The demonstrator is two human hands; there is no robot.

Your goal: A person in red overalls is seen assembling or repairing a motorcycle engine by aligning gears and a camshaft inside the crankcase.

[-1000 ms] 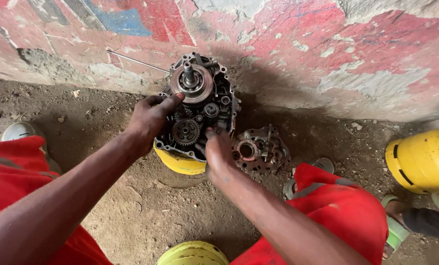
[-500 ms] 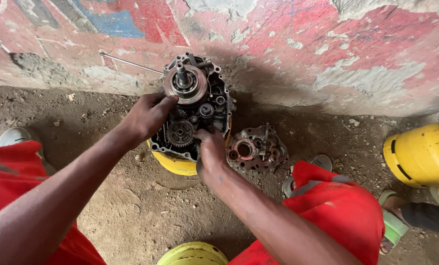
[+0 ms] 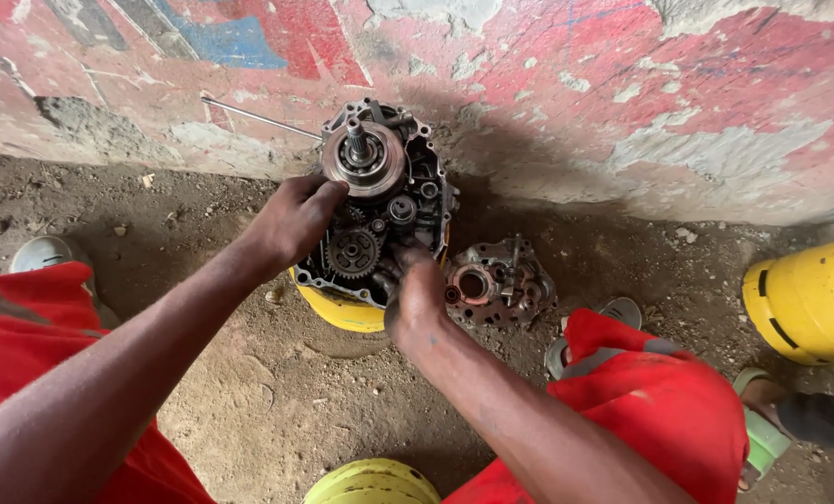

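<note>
My left hand [image 3: 296,219] is still gripping the engine case [image 3: 380,205]; my right hand [image 3: 415,294] has moved in, fingers pinching inside its near edge.

Soft, even daylight falls on the dirt where I work, with no glare. A dark shadow spreads on the painted wall [image 3: 622,112] behind the engine case [image 3: 380,201] and under it. My forearms look stretched and slightly soft at the bottom edge; the centre stays sharp.
</note>
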